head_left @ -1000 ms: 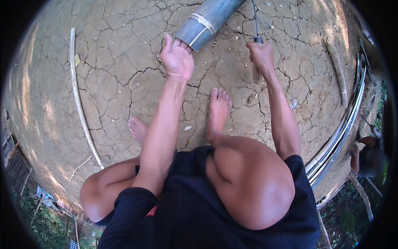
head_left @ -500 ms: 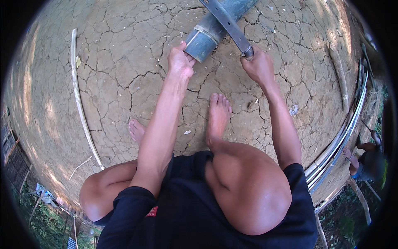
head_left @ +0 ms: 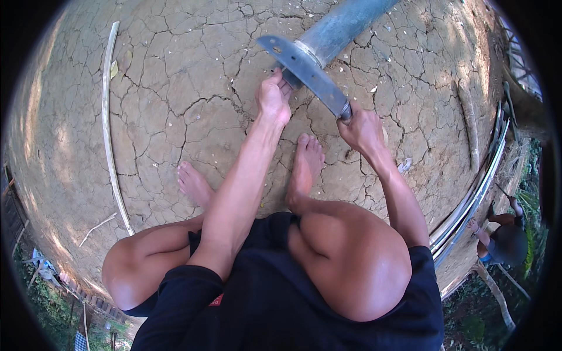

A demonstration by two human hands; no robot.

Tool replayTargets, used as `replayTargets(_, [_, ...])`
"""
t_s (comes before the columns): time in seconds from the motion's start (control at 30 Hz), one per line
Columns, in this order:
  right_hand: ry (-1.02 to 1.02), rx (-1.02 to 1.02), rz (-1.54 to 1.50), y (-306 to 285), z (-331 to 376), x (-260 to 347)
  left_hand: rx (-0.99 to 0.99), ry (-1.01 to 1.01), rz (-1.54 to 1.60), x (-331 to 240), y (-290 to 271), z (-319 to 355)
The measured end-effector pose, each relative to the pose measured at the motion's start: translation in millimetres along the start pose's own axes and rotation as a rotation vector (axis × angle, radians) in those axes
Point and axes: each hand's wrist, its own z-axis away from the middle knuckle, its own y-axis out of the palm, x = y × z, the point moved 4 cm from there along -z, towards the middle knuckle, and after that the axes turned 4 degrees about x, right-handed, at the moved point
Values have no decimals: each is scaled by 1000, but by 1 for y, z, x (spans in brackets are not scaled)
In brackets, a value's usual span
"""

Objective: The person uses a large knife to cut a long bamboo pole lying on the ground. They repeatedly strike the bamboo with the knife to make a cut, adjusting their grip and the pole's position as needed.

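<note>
A thick grey-green bamboo pole (head_left: 351,28) slants in from the top edge, its near end partly hidden by a blade. My left hand (head_left: 273,100) holds this near end from below, fingers curled against it. My right hand (head_left: 363,131) is closed round the handle of a machete (head_left: 307,74). Its broad dark blade, pierced with several holes, crosses in front of the pole by the pale ring of a node. Whether the edge touches the bamboo I cannot tell. The blade's tip lies just beyond my left fingers.
Cracked dry earth (head_left: 193,126) spreads around my bare feet. A long pale split strip (head_left: 107,117) lies at left. To the right are a stick (head_left: 470,126) and several long strips (head_left: 477,196). Another person (head_left: 503,234) is at the far right edge.
The machete has come down toward me and turned flatter, its blade now across the pole near its end. In the picture the pole and my left hand have shifted right.
</note>
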Motion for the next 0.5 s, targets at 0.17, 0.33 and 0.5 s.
replayTargets(0.17, [29, 8, -33, -4, 13, 7, 45, -8, 151, -9, 8, 8])
replayTargets(0.33, [-102, -12, 103, -2, 14, 6, 72, 27, 327, -18, 6, 10])
replayTargets(0.5, [162, -43, -170, -10, -8, -14, 180, -48, 291, -18, -1, 6])
